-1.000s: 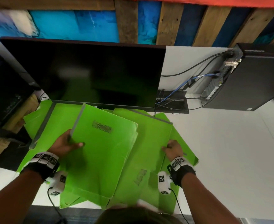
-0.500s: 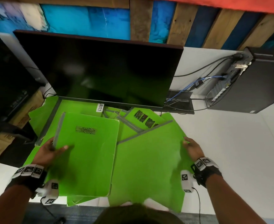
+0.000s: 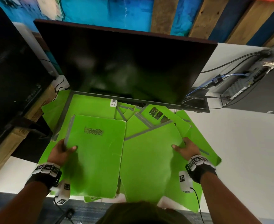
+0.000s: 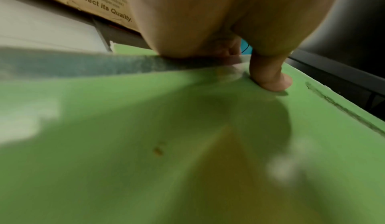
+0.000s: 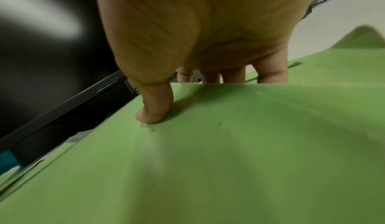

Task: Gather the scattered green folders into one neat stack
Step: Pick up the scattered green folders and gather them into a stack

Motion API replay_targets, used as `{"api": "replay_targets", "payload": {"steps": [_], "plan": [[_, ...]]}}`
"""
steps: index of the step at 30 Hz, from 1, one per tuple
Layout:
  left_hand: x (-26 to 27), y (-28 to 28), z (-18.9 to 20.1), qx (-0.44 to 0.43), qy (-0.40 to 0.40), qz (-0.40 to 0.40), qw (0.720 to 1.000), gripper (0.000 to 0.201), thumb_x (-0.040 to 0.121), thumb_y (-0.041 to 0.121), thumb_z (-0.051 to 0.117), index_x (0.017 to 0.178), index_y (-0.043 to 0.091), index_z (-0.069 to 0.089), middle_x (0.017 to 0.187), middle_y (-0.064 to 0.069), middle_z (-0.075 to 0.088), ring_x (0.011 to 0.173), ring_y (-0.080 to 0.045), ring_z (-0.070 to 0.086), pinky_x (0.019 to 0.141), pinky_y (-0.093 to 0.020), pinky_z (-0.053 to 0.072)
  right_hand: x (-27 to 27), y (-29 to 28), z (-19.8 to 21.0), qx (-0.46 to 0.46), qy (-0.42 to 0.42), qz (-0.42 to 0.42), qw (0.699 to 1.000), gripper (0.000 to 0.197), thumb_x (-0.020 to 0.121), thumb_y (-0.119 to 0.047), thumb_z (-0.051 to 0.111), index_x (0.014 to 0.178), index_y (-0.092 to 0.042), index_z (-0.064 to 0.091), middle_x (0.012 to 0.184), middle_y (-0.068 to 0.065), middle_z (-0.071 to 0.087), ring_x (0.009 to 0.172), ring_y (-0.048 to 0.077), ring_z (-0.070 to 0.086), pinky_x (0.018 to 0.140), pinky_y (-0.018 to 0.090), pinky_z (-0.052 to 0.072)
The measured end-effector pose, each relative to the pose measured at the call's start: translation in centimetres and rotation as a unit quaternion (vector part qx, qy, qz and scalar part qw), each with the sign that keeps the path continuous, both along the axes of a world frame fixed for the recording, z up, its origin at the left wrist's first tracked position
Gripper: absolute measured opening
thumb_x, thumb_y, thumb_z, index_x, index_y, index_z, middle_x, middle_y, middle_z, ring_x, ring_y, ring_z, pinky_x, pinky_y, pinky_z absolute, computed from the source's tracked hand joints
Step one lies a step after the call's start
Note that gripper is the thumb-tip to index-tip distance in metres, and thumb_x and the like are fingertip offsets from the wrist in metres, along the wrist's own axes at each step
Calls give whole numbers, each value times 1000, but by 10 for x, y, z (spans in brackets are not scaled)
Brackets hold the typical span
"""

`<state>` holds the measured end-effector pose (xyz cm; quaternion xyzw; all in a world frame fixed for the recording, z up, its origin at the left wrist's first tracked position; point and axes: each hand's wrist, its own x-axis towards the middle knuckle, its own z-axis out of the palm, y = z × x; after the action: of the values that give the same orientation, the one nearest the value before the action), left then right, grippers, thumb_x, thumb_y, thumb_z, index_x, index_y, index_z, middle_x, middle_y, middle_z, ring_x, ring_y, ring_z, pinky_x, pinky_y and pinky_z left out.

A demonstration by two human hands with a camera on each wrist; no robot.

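Nowhere near done. Left hand (image 3: 58, 152) pinching labelled folder (image 3: 95, 156) by its grey spine, right hand (image 3: 187, 148) pinching plain folder (image 3: 149, 162) by its right edge, both in front of monitor (image 3: 125, 62). Remaining folders (image 3: 158, 113) fanned loose under monitor, unstacked.

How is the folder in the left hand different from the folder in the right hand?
The left folder lies nearly square to the desk edge; the right folder is turned at an angle. The left folder bears a scribbled label patch; the right folder's face is plain. The left hand grips the taped spine side; the right hand grips a plain edge. Both are green.
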<state>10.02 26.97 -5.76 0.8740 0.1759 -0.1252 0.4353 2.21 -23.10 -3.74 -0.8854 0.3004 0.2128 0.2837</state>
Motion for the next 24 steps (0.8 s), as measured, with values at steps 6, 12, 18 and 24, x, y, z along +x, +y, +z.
{"api": "replay_targets", "payload": {"steps": [6,12,18,24], "plan": [[14,1,7,-47,-36,-20,998,31,80,2,72,107,6,56,82,-17,68,64,-24,67,52,-23,54,-31,-35,13,72,-127,-80,986,69,70,-41,80,129,-18,52,130,10,59,119,31,56,100,41,45],[32,-7,26,-63,-47,-30,996,35,74,14,80,104,22,62,90,-19,71,80,-33,67,77,-47,56,-19,-60,136,105,-292,-17,951,45,71,8,75,79,-36,70,72,-23,70,59,-6,61,59,10,51],[37,-11,53,-82,-87,-44,992,37,77,10,77,101,33,61,97,-15,71,84,-30,67,80,-47,54,-10,-63,244,23,-286,97,953,35,63,-14,85,81,-39,67,77,-27,69,65,-8,63,59,3,46],[28,-19,77,-77,-116,19,990,47,77,17,77,118,14,54,113,-18,63,99,-30,59,87,-42,48,8,-31,307,54,-341,186,920,32,51,-18,82,75,-37,72,76,-32,69,70,-14,63,71,1,46]]}}
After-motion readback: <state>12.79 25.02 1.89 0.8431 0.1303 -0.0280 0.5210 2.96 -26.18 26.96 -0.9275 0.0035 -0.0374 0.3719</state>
